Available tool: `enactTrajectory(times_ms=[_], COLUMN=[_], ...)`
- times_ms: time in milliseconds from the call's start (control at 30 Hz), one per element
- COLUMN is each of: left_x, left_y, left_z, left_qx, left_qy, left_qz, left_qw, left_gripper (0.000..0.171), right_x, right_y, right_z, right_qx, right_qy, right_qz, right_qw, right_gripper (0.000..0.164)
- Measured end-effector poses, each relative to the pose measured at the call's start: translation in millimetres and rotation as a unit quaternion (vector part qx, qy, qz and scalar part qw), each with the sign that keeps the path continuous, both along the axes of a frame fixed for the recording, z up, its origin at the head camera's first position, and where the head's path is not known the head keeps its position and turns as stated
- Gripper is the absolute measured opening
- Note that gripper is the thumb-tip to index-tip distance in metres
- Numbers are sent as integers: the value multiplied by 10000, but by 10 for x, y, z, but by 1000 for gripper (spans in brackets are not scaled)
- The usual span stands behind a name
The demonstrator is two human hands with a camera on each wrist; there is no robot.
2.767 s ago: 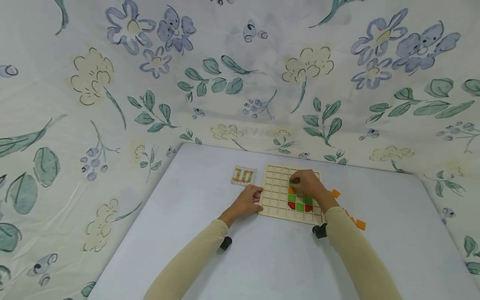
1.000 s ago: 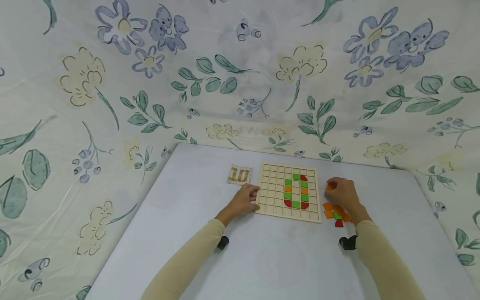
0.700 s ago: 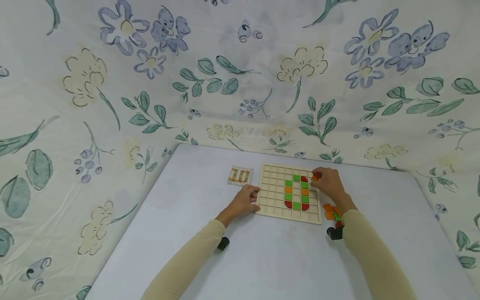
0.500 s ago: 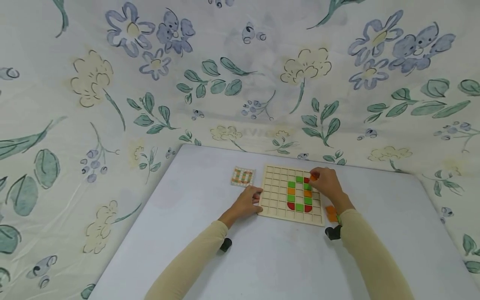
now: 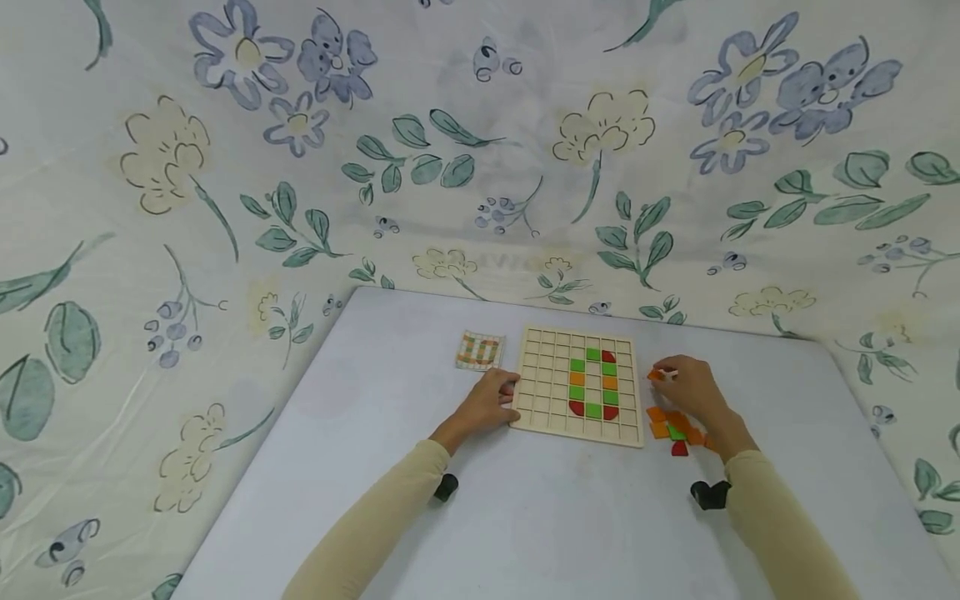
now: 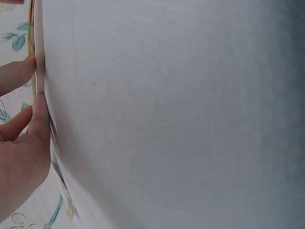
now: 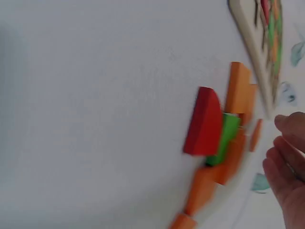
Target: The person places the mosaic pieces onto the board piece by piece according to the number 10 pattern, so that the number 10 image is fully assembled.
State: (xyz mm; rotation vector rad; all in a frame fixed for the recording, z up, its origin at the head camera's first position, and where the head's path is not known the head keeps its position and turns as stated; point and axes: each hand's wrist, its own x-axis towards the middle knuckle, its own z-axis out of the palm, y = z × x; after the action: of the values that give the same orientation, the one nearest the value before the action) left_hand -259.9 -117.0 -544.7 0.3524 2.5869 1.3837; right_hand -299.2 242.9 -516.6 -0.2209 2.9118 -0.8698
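Note:
A pale wooden grid board point(image 5: 545, 379) lies on the white table, with green, orange and red tiles point(image 5: 593, 411) set in a ring in its cells. My left hand point(image 5: 483, 404) grips the board's left edge between thumb and fingers. In the left wrist view, my fingers point(image 6: 40, 117) lie against the board's rim point(image 6: 39, 47). My right hand point(image 5: 690, 385) is beside the board's right edge, at an orange tile point(image 5: 654, 375). In the right wrist view, that orange tile point(image 7: 256, 135) stands just apart from my fingertips point(image 7: 281, 120), and a gap shows between thumb and fingers.
Loose orange tiles point(image 5: 659, 430), a green tile point(image 5: 676, 433) and a red quarter-round tile point(image 5: 679, 448) lie in a heap right of the board. A small patterned card point(image 5: 480, 350) lies left of the board. Floral cloth point(image 5: 420, 208) hangs behind the table.
My right hand took an orange tile over to the board's upper right corner, then moved back right with it to the spot beside the board. My left hand stays on the board's edge.

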Motion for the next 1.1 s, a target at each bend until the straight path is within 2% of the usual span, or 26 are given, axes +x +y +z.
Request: enactTrajectory(times_ms=[100,200,333,467,567,700,833,1033,1100], left_x=[4,14,-11,-43,-47,-46,-48,-54,-56], left_y=[-20,-13,-19,-27,-22,-18,-15,-16,-14], left_z=[7,6,-10,-15,-18,-22,-21,-29,-26], left_qx=[-13,-7,25,-11,-22,-18,-27,-44,-52], left_qy=[151,129,-20,-50,-69,-45,-75,-156,-153], left_qz=[-106,-141,-97,-62,-90,-114,-81,-37,-28], left_qw=[9998,9998,9999,10000,9999,9999,9999,9999,9999], left_gripper=[60,60,62,63,64,63,63,63,63], right_x=[167,391,659,824,886,916,914,870,859], right_y=[37,125,244,303,310,285,263,253,249], right_z=[125,194,170,77,-4,-67,-93,-126,-135], right_qx=[172,316,433,469,469,433,440,467,479], right_qy=[71,84,48,-137,-194,-54,108,213,236], right_qz=[406,809,1063,1092,1007,919,888,1003,1013], right_qw=[9990,9962,9934,9928,9936,9948,9950,9936,9934], right_gripper=[27,18,11,17,21,23,23,12,14])
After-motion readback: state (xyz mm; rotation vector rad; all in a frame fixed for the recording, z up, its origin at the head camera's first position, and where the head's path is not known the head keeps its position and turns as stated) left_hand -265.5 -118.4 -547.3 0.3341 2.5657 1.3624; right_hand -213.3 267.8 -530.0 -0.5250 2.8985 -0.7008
